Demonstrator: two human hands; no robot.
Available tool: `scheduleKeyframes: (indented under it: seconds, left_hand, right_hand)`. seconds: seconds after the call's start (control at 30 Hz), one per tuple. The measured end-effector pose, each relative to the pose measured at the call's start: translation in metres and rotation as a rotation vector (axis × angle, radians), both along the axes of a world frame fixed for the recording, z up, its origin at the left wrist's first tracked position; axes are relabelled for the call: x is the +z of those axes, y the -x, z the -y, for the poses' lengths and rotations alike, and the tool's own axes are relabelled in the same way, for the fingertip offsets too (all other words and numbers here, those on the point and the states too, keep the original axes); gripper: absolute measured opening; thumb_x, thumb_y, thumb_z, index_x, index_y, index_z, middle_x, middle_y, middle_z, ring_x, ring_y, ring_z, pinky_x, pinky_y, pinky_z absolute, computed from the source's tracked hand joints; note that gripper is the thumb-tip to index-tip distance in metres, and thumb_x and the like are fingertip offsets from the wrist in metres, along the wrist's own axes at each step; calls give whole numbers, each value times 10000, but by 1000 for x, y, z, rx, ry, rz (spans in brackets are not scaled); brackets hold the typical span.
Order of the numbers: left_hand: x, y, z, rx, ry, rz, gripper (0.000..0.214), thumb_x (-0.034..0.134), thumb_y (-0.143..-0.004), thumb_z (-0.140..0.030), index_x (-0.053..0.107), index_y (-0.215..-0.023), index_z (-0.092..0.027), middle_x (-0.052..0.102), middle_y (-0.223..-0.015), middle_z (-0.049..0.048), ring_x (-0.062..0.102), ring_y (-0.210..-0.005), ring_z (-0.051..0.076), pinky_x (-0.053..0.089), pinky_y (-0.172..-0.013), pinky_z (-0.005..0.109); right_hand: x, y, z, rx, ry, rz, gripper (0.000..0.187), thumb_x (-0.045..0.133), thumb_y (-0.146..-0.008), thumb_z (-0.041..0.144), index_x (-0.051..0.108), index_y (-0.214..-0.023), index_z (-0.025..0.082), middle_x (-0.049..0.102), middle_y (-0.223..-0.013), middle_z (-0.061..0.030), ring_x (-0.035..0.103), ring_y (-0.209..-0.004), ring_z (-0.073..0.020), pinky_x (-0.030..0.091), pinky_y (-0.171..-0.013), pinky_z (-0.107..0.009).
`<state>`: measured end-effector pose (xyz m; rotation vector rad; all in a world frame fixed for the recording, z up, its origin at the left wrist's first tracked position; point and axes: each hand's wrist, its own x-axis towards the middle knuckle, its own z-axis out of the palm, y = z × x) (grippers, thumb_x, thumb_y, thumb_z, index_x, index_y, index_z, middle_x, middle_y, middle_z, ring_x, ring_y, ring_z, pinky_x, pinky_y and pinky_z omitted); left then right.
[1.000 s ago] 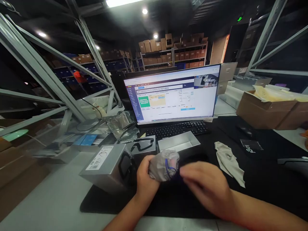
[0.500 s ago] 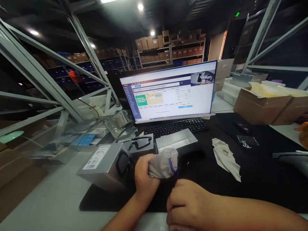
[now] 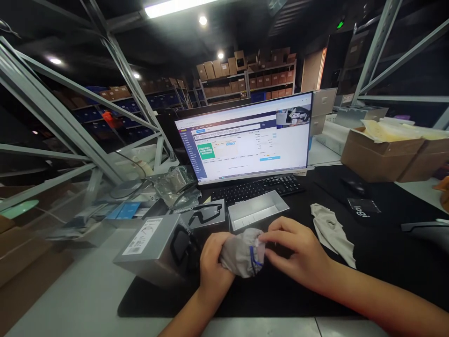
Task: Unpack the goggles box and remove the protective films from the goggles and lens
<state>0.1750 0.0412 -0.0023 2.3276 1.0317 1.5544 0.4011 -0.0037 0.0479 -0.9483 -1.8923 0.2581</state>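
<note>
My left hand (image 3: 212, 262) is wrapped round a grey cloth pouch (image 3: 240, 255) with a blue drawstring, held just above the black desk mat (image 3: 382, 267). My right hand (image 3: 298, 255) pinches the pouch's mouth at its right end with thumb and fingertips. What is inside the pouch is hidden. A grey product box (image 3: 152, 248) with a white label lies just left of my left hand. Behind the pouch sit an open grey tray (image 3: 257, 209) and a lid printed with glasses (image 3: 205, 214).
A monitor (image 3: 245, 140) and black keyboard (image 3: 257, 186) stand behind the tray. A grey cloth (image 3: 331, 229) lies right of my hands, with a mouse (image 3: 354, 187) and a cardboard box (image 3: 386, 152) farther right. Plastic bags (image 3: 175, 185) and metal rack struts (image 3: 70, 117) fill the left.
My right hand has come back up from near the mat's front edge to the pouch's mouth and now pinches it. My left hand has kept hold of the pouch.
</note>
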Motion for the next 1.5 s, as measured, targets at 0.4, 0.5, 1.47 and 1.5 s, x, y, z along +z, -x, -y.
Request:
scheduleKeyframes:
  seconds: [0.4, 0.5, 1.47, 1.5]
  left_hand:
    - [4, -4, 4, -160, 190, -56, 374, 735, -701, -144, 596, -1039, -222, 659, -936, 12, 634, -823, 182, 507, -728, 291]
    - [5, -5, 2, -181, 244, -84, 318, 712, -721, -147, 620, -1015, -223, 669, -911, 8, 636, -801, 177, 503, -718, 284]
    - [7, 7, 1, 239, 340, 390, 476, 541, -878, -606, 756, -920, -183, 769, -894, 76, 722, -841, 250, 586, -761, 329]
    - [9, 10, -1, 273, 332, 387, 475, 522, -888, -600, 752, -917, -185, 770, -877, 70, 725, -826, 249, 587, -743, 324]
  right_hand:
    - [-5, -5, -9, 22, 136, 46, 239, 563, -757, -13, 673, -793, 196, 551, -806, -6, 534, -725, -124, 386, -642, -234]
    - [2, -9, -8, 62, 161, 191, 186, 581, -777, 29, 658, -781, 198, 531, -720, 20, 506, -648, -113, 332, -586, -238]
    - [38, -60, -34, -17, 399, -424, 149, 776, -698, 274, 818, -820, 199, 783, -800, -55, 715, -764, -239, 562, -718, -327]
    - [39, -66, -36, -4, 421, -494, 171, 802, -678, 297, 817, -812, 193, 782, -793, -57, 712, -753, -242, 563, -702, -330]
